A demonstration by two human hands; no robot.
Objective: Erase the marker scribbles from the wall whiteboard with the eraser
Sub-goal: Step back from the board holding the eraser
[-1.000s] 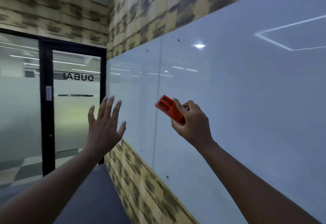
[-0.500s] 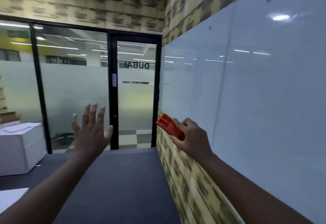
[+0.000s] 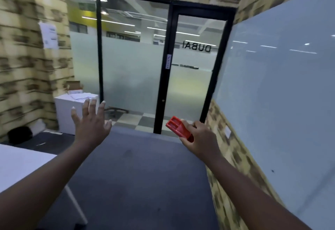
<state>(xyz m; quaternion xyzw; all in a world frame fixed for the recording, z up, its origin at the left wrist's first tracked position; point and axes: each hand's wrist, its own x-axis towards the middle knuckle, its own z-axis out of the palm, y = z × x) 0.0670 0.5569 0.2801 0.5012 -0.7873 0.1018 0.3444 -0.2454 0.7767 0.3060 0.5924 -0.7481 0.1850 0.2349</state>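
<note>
Eraser (image 3: 178, 128) — red plastic, gripped by its rear end in the right hand (image 3: 198, 140), held out in mid-air, well apart from the whiteboard (image 3: 282, 94) on the right wall. No scribbles visible there. Left hand (image 3: 90, 124) — empty, fingers spread, raised likely for balance. Glass door (image 3: 192, 70) ahead.

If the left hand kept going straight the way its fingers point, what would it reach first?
Probably the white cabinet with papers on top: the open left hand points up and forward at it. Depth is unclear; nothing shows between them.
</note>
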